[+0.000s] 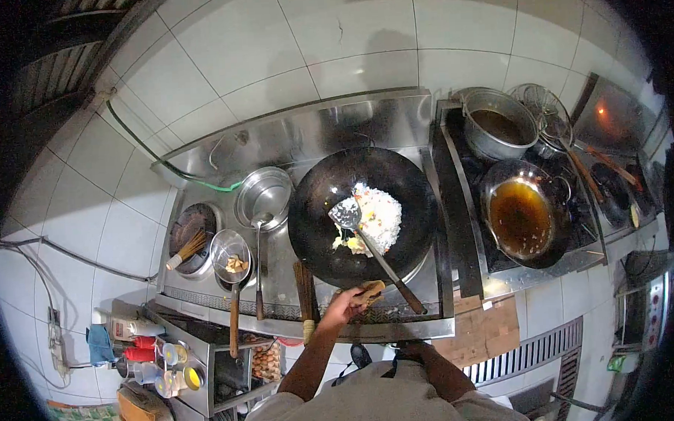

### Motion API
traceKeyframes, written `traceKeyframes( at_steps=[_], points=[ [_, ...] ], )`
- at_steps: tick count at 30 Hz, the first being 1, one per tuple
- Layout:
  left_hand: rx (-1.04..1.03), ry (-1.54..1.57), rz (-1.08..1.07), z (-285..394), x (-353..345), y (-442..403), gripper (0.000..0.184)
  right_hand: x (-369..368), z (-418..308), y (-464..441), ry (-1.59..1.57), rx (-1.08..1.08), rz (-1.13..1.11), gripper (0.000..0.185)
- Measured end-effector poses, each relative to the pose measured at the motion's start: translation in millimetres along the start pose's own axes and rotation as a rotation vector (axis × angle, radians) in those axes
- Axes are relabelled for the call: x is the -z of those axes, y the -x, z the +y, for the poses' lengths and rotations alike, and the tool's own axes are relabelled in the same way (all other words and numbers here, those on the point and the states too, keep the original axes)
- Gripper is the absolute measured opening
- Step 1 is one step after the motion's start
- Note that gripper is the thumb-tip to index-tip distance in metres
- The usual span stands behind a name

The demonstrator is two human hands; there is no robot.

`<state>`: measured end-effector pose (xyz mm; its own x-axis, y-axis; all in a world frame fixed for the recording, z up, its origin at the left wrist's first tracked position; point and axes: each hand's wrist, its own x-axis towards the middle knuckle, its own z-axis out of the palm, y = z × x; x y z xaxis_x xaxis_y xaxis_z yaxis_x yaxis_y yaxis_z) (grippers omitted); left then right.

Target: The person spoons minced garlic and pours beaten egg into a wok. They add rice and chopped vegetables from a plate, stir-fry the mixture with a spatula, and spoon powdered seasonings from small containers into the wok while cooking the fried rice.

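A large black wok (315, 219) sits on the steel stove and holds white rice (382, 216) with bits of egg and red pieces. A spatula (379, 257) lies in it, its blade on the rice and its wooden handle over the front rim, untouched by either hand. My left hand (344, 307) is at the wok's front edge, fingers closed round a folded tan cloth (369, 292). Down by the stove's front edge, close to my body, is my right hand (414, 349), dark and partly hidden, its fingers not clear.
Left of the wok are a metal pot (266, 197), a ladle (259, 272), a strainer (231, 253) and bamboo brushes (305, 293). A pan of brown oil (519, 211) and a large pot (499, 123) stand on the right burners. Condiment containers (175, 372) are lower left.
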<state>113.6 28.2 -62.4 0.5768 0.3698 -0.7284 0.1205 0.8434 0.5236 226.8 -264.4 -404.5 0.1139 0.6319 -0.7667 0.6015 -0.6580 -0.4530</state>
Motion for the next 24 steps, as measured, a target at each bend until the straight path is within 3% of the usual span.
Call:
traceKeyframes(
  at_steps=[4, 6, 13, 17, 20, 22, 24],
  points=[
    [-0.334, -0.264, -0.050, -8, 3, 11, 0.031, 2, 0, 4, -0.007, 0.010, -0.019, 0.045],
    [-0.102, 0.032, -0.064, -4, 2, 10, 0.035, 2, 1, 4, 0.002, 0.018, -0.027, 0.045],
    [-0.215, 0.104, -0.048, -14, 2, 6, 0.037, -2, 4, 5, 0.019, 0.036, -0.050, 0.044],
    [-0.148, 0.138, -0.071, -19, 12, -7, 0.035, 2, 2, 4, 0.026, 0.031, -0.028, 0.043],
    [-0.486, -0.227, -0.158, -21, 15, -7, 0.032, 2, -1, 3, 0.034, 0.020, -0.006, 0.043],
    [-0.108, 0.081, -0.052, -15, 17, -16, 0.030, 3, -5, 6, 0.037, 0.008, 0.009, 0.042],
    [-0.115, 0.078, -0.060, -16, 20, -16, 0.028, 4, -6, 10, 0.047, -0.007, 0.020, 0.042]
  ],
)
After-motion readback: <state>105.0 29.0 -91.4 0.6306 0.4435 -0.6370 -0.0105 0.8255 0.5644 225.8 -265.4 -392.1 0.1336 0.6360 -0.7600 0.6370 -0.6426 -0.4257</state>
